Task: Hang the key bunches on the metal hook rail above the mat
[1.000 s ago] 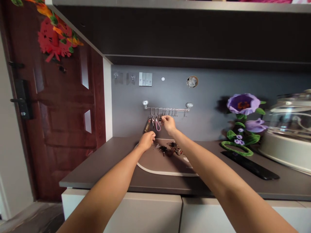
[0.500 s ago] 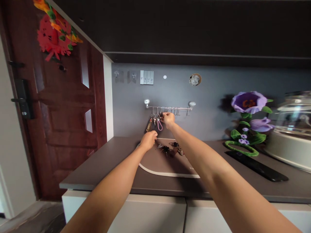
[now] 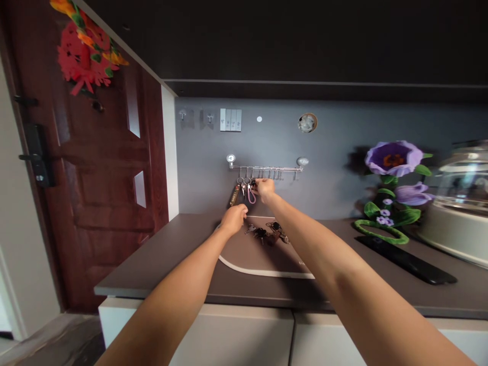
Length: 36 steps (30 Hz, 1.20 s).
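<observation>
A metal hook rail (image 3: 267, 168) is fixed to the grey wall. My right hand (image 3: 266, 190) is raised just under its left half, fingers pinched round a small dark keychain (image 3: 253, 184). To the left, key rings hang from the hooks with a brown tag (image 3: 234, 195) and a pink strap (image 3: 251, 195). Below them my left hand (image 3: 235, 219) is held with curled fingers; whatever is in it, if anything, is hidden. Several bunches of keys (image 3: 261, 233) lie on the brown mat (image 3: 251, 262) under my hands.
Purple fabric flowers (image 3: 394, 162) stand on the right of the counter (image 3: 160, 254), behind a long black object (image 3: 407, 262). A white appliance with a clear lid (image 3: 453, 223) is at the far right. A dark shelf (image 3: 305, 46) overhangs; a red door (image 3: 102, 203) is on the left.
Both hands stay in almost the same place and pose. The view has shifted very slightly; the hanging keys have barely moved.
</observation>
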Each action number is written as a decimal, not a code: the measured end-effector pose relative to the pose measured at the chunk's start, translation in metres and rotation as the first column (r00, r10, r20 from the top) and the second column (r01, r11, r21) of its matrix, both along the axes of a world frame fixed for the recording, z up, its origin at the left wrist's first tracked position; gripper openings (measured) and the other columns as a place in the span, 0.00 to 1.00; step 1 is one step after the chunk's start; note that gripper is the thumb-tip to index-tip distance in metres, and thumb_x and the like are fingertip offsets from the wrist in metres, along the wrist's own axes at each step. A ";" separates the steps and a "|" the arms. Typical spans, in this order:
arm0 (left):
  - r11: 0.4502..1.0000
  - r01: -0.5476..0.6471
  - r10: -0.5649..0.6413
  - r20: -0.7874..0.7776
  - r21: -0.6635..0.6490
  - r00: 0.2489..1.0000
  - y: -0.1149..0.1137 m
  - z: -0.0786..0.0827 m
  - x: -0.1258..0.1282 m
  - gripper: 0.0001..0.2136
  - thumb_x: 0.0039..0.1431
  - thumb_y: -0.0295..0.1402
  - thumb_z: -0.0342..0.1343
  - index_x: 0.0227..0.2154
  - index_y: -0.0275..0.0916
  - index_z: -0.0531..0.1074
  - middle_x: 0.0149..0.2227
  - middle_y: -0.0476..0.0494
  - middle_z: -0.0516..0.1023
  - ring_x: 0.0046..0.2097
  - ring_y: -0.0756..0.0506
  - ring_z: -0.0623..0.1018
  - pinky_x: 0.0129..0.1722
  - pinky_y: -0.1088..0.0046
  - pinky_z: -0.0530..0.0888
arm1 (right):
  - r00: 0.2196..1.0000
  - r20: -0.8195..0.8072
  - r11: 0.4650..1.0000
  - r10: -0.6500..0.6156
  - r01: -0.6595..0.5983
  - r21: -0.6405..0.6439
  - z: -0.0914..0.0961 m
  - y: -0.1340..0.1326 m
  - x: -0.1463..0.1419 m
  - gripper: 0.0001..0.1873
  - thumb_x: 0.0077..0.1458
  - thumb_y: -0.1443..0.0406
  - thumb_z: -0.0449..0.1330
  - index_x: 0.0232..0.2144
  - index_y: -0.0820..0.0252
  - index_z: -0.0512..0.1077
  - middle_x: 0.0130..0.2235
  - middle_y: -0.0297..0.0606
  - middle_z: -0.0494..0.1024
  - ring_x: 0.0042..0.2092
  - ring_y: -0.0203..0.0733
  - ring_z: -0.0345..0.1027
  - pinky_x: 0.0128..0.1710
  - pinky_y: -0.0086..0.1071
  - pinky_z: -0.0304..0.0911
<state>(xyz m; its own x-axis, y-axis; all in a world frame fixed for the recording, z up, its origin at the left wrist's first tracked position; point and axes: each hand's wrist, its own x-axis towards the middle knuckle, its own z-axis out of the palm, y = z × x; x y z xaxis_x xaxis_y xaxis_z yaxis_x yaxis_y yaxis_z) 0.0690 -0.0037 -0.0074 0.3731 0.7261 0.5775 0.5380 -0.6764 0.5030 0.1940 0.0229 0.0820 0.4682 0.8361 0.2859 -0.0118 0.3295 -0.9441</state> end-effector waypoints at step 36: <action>0.999 0.043 -0.040 -0.215 0.009 0.976 -0.014 0.005 -0.004 0.09 0.53 0.27 0.50 0.36 0.34 0.72 0.38 0.41 0.76 0.39 0.47 0.73 0.41 0.73 0.67 | 0.768 0.625 0.991 0.137 -0.104 -0.089 -0.073 -0.078 0.030 0.09 0.47 0.66 0.55 0.32 0.65 0.71 0.30 0.36 0.75 0.30 0.32 0.65 0.36 0.28 0.60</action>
<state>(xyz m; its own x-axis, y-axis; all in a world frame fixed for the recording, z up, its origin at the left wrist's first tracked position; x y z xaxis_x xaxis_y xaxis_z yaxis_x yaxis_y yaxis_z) 0.0651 -0.0180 -0.0028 0.5191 0.7001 0.4902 0.6036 -0.7064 0.3697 0.2243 -0.0551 0.0093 0.0924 0.8931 0.4402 0.5530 0.3216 -0.7686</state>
